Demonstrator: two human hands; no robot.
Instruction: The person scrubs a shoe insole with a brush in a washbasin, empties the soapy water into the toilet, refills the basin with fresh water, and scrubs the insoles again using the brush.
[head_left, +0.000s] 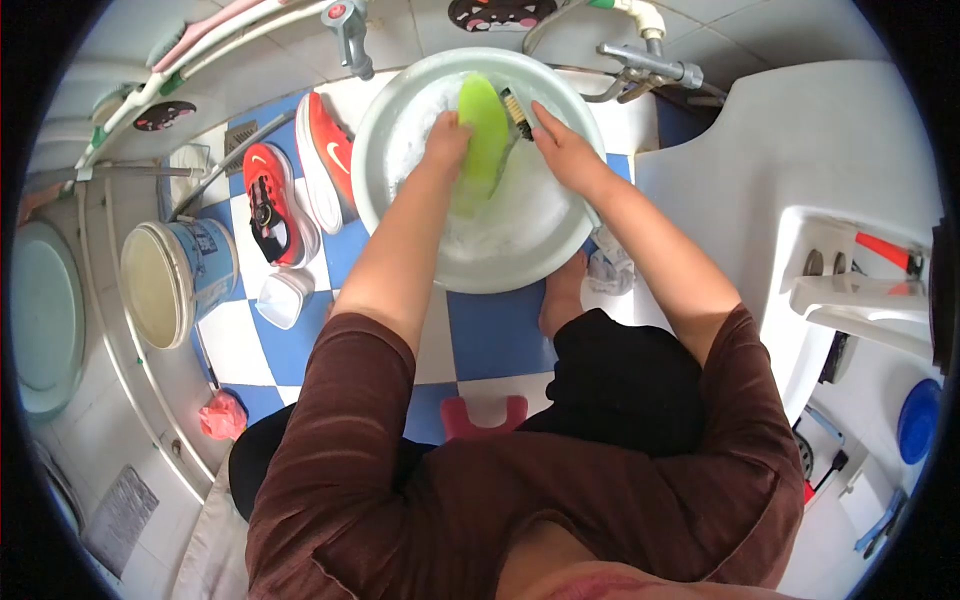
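Note:
Over a pale green basin (365,190) of soapy water, my left hand (447,140) grips a bright green insole (483,130) by its left edge. The insole stands upright, its lower end at the water. Just to the right, my right hand (568,155) holds a small brush (516,112) with pale bristles facing the insole. A narrow gap lies between brush and insole. Two red shoes with white soles rest on the floor left of the basin, one (270,205) with black laces and the other (327,165) tilted on its side.
A white bucket (180,280) and a small clear container (285,298) stand at the left. A tap (350,40) hangs above the basin's rim, with another tap (650,65) further right. A white sink unit (780,130) fills the right side. A pink stool (485,418) is below.

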